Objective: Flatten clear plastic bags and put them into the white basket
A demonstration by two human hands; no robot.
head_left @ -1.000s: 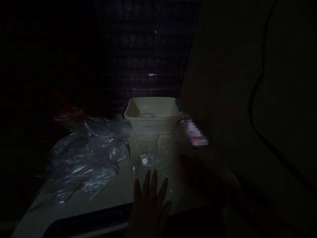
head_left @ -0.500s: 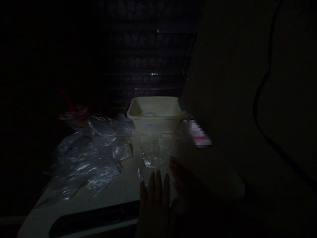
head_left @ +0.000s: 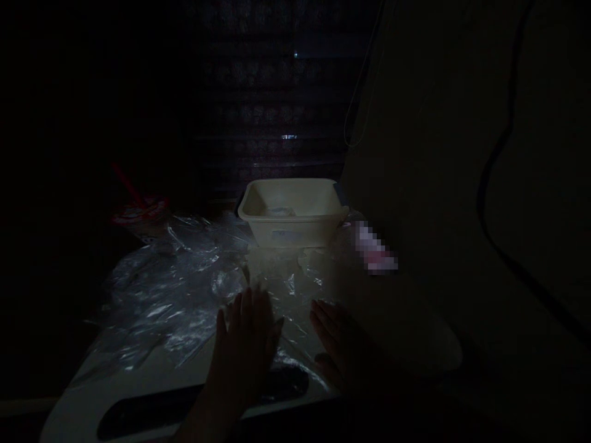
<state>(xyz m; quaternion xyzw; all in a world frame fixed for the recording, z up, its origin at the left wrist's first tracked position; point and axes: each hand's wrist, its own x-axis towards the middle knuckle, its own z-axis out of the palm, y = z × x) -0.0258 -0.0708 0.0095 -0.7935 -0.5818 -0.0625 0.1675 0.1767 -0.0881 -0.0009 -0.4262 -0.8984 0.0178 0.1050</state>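
A clear plastic bag (head_left: 295, 317) lies spread on the pale table, dim and glossy. On its left side my left hand (head_left: 244, 338) rests palm down, its fingers stretched forward and slightly blurred. At the bag's right side my right hand (head_left: 335, 341) lies low with fingers extended, partly lost in shadow. Neither hand grips anything that I can see. Just left of my left hand spreads a loose pile of clear plastic bags (head_left: 166, 301). Beyond the hands stands a cream plastic tub (head_left: 295, 231) with something clear inside it.
The white table (head_left: 69, 406) has a long dark slot or handle (head_left: 148, 412) near its front edge. A cup with a red rim (head_left: 143, 212) and red stick stands behind the pile. Right of the tub is a blurred pink-white item (head_left: 376, 249). A dark cable (head_left: 484, 184) hangs at right.
My left hand has moved left across the clear bag, away from my right hand. The bag now looks flatter and reaches nearer the front edge. My right hand has shifted only slightly.
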